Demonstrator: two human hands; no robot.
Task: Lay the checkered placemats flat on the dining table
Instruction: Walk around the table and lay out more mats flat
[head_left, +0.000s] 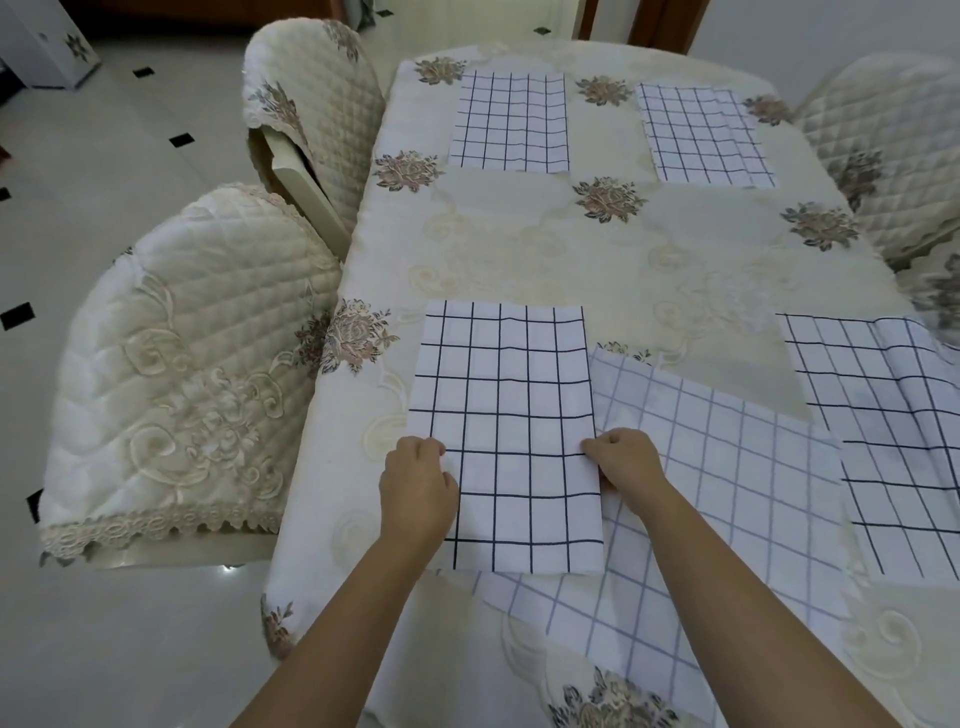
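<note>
left hand and right hand pinch a placemat on floral tablecloth, tiled floor beside

Bright, even, diffuse light; shadows faint and soft-edged. One small glint on the glossy floor beside the near chair. Grid lines on the near placemat crisp. Marked wide-angle bowing at frame edges; far corners slightly soft
</note>
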